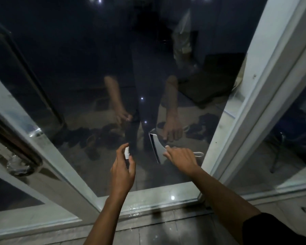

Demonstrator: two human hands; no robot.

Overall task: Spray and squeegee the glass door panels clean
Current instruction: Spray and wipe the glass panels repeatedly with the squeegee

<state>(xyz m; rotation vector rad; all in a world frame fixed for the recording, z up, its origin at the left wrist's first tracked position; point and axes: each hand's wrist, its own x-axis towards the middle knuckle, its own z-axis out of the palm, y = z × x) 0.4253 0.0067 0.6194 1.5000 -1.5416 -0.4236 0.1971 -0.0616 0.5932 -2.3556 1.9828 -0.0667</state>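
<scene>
The person stands close to the glass door panel, looking down at its lower part. The right hand grips the squeegee, with the index finger stretched along its handle, and the blade lies against the glass low on the panel, near the white frame on the right side. The left hand has its fingers curled around a small white spray bottle, held up just in front of the glass, beside the squeegee but not touching it. The picture is dark, so I cannot tell for sure if the glass is wet at this place.

The step in hand seems to be the wiping of the lower part of the panel. To do it well, the blade should stay flat against the glass along its whole edge, with steady pressure, and it should travel in one long stroke without lifting. Each stroke should overlap a little with the one beside it, so no line of liquid remains. Near the bottom rail the liquid will probably collect, so the last stroke should end at the rail. The bottle should be kept away from the blade's path, and new spray is better only where the glass looks dry. A metal door handle is at the left, well apart from both hands.
</scene>
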